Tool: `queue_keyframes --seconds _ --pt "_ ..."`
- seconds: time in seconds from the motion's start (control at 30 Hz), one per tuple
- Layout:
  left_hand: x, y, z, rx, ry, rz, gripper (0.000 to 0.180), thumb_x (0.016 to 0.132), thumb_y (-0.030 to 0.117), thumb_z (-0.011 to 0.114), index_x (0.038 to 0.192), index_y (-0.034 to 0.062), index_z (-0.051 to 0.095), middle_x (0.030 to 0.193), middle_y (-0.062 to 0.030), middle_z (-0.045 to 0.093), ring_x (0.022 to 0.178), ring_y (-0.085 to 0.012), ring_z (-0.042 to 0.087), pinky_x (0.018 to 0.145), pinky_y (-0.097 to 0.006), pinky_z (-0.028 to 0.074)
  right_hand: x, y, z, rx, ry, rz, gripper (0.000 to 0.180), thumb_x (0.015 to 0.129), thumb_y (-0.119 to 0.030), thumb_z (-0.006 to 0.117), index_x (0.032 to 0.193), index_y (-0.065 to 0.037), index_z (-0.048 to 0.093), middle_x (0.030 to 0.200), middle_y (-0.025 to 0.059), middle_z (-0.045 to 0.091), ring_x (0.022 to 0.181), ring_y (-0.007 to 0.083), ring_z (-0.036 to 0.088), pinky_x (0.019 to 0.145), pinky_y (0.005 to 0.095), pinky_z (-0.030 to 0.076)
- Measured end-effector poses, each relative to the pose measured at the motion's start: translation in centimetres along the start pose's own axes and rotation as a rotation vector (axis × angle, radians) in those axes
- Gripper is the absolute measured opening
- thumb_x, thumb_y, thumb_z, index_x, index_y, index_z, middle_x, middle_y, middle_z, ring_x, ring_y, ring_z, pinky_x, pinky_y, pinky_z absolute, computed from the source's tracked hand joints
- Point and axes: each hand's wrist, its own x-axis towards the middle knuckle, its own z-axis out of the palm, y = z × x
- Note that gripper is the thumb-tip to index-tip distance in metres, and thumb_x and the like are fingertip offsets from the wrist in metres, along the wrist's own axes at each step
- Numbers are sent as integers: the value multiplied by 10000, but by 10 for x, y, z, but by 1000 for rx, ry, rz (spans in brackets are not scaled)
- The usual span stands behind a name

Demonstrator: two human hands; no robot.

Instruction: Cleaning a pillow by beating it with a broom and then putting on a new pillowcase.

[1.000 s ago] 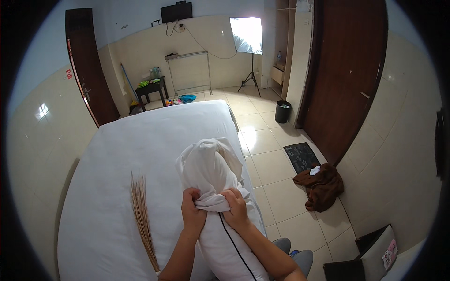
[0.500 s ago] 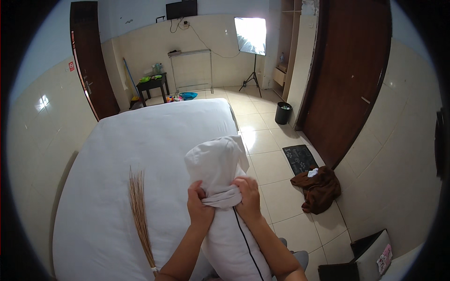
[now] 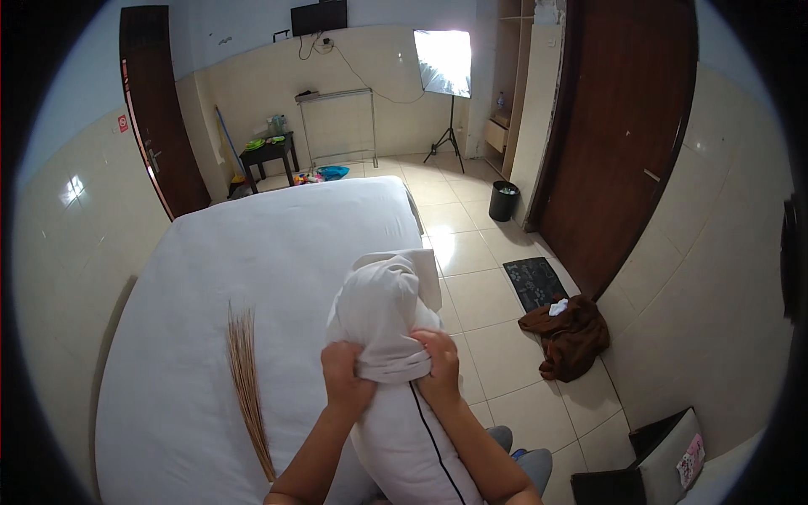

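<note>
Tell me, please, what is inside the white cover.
A white pillow shows below the white cover; the left hand and right hand grip it; anything deeper inside is hidden.

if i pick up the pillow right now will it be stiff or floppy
The pillow will probably squash and sag, since it looks plump and soft. The white cloth over its far end should flop, being loosely folded. Its padded bulk suggests little weight for its size, though the filling is hidden.
</note>
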Motion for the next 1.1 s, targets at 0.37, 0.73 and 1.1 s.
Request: queue_keyframes --seconds 0.37,0.73,1.1 --pt "-68 -7 -1 -44 85 -132 305 712 -29 496 1012 -8 550 1002 -157 493 979 -296 470 876 -346 378 -24 21 -15 -122 -160 114 318 600 -8 607 903 -64 529 912 126 582 889 312 551 756 383 438" --pt "-103 -15 50 -263 130 -607 273 843 67 473 1114 36 469 1049 -125 472 995 -251 450 905 -325 344 -9 31 -36 206 60 515 90 812 -76 506 899 -62 488 810 16 547 774 91 499 700 236 419" --pt "-130 -96 51 -1035 -374 -911 453 906 261 463 1285 17 410 1266 -120 475 1188 -214 433 979 -333 375 20 -27 28 -214 -344 187 348 694 -63 627 1027 -54 528 995 144 588 916 337 567 766 379 463"
